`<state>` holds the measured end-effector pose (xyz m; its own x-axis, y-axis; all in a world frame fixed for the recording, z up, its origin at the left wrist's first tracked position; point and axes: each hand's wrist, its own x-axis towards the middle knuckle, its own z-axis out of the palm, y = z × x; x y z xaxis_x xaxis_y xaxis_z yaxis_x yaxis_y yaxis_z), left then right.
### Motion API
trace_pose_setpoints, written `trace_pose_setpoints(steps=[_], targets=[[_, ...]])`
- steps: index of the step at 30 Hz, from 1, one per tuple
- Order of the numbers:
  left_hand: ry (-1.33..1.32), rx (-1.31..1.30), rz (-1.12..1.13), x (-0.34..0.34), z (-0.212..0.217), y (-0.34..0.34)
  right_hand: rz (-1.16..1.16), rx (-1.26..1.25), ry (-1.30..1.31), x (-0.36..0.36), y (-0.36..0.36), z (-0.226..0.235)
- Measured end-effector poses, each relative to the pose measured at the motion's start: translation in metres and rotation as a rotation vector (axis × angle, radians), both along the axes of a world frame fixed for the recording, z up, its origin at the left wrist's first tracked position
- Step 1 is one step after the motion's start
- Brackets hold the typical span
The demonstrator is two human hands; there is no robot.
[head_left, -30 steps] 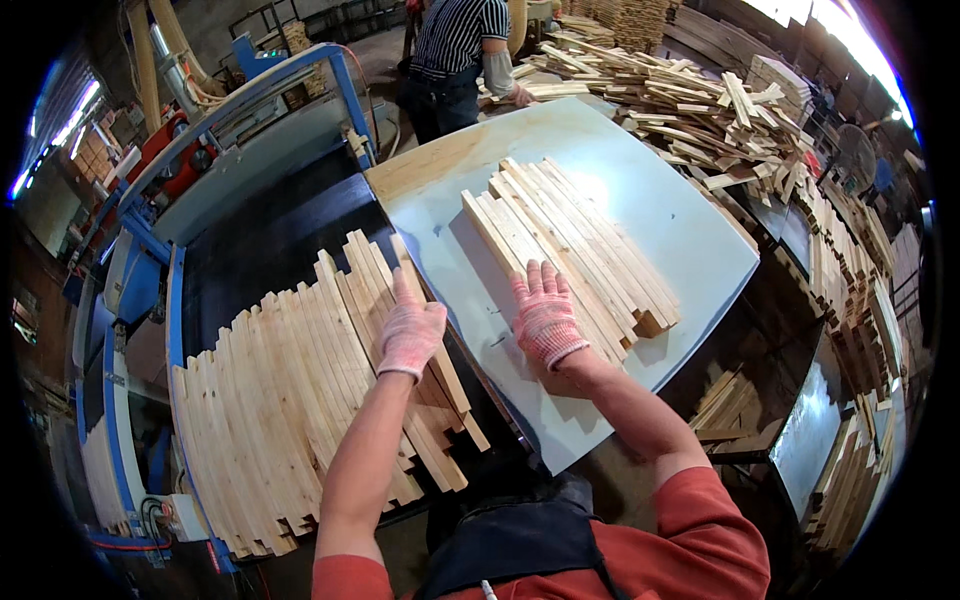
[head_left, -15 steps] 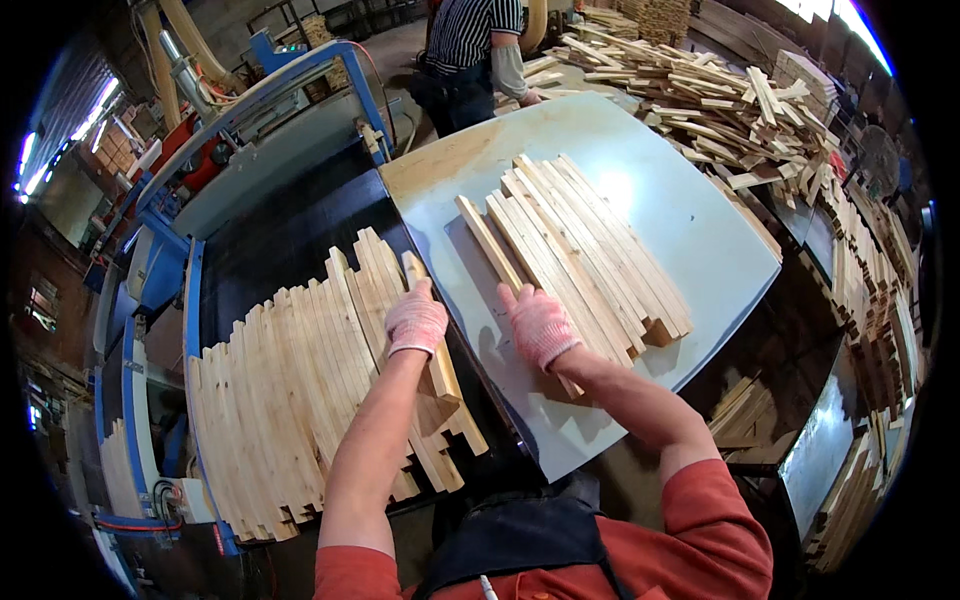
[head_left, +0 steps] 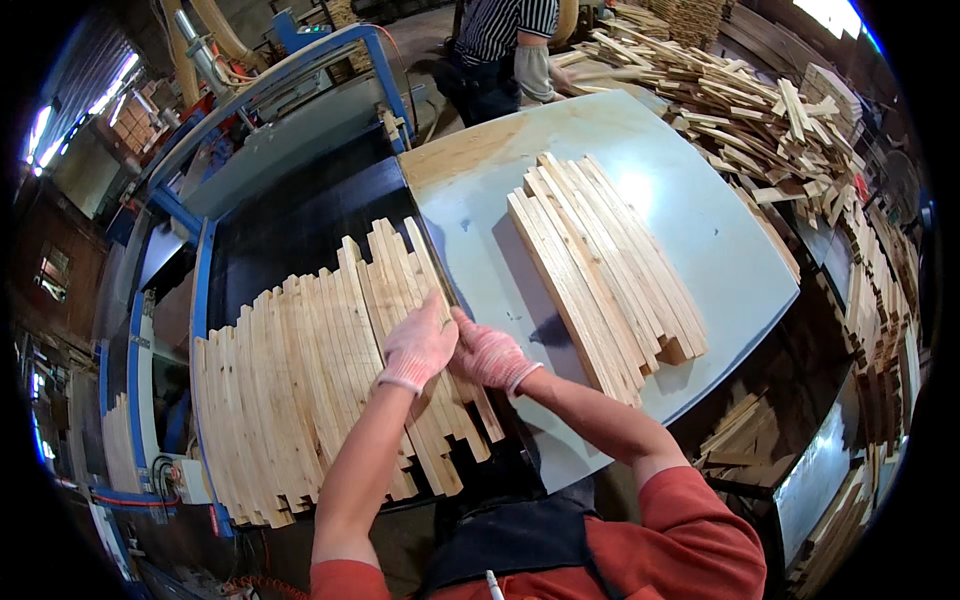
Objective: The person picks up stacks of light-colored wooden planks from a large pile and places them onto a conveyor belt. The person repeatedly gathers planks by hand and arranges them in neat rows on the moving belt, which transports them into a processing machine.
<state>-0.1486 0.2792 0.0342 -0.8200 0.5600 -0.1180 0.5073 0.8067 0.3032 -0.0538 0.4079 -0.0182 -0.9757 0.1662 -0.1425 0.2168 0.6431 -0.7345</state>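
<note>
Comparing with the frames a moment earlier, both gloved hands are seen to have been brought together at centre frame: the left hand (head_left: 418, 345) and right hand (head_left: 490, 355) now touch, closed on one wooden slat (head_left: 440, 290) at the right edge of the slat row (head_left: 300, 390) on the black machine bed (head_left: 290, 235). Earlier the right hand lay on the stacked slats (head_left: 605, 265) upon the grey table (head_left: 700, 230); one piece appears transferred. A second person (head_left: 500, 45) stands at upper centre beside a loose offcut heap (head_left: 740, 110).

Slat row (head_left: 300, 390) left on conveyor (head_left: 270, 230); slat stack (head_left: 600, 270) right on table (head_left: 700, 230)
</note>
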Motion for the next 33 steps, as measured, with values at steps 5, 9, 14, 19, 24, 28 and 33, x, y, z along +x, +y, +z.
trace_pose_setpoints(steps=[5,9,14,19,24,28,33], targets=[[-0.377,0.351,0.342,0.009,0.027,-0.135,-0.008,0.021,0.002,-0.006,-0.002,0.004],[0.063,0.063,0.712,-0.011,0.017,-0.329,-0.198,-0.289,0.191,0.000,-0.001,-0.019],[0.509,-0.324,1.146,-0.017,0.029,-0.568,-0.258,-0.507,0.201,-0.009,-0.008,-0.052],[0.268,-0.441,1.227,-0.037,0.051,-0.638,-0.288,-0.471,-0.009,-0.014,0.008,-0.022],[0.579,-0.287,0.949,-0.017,0.011,-0.680,-0.291,-0.605,-0.001,-0.025,-0.019,0.024],[0.343,-0.203,1.078,-0.019,0.015,-0.723,-0.313,-0.589,0.157,-0.040,-0.002,-0.037],[0.399,0.542,0.877,-0.004,0.008,-0.694,-0.202,-0.404,0.407,-0.067,0.006,-0.079]])
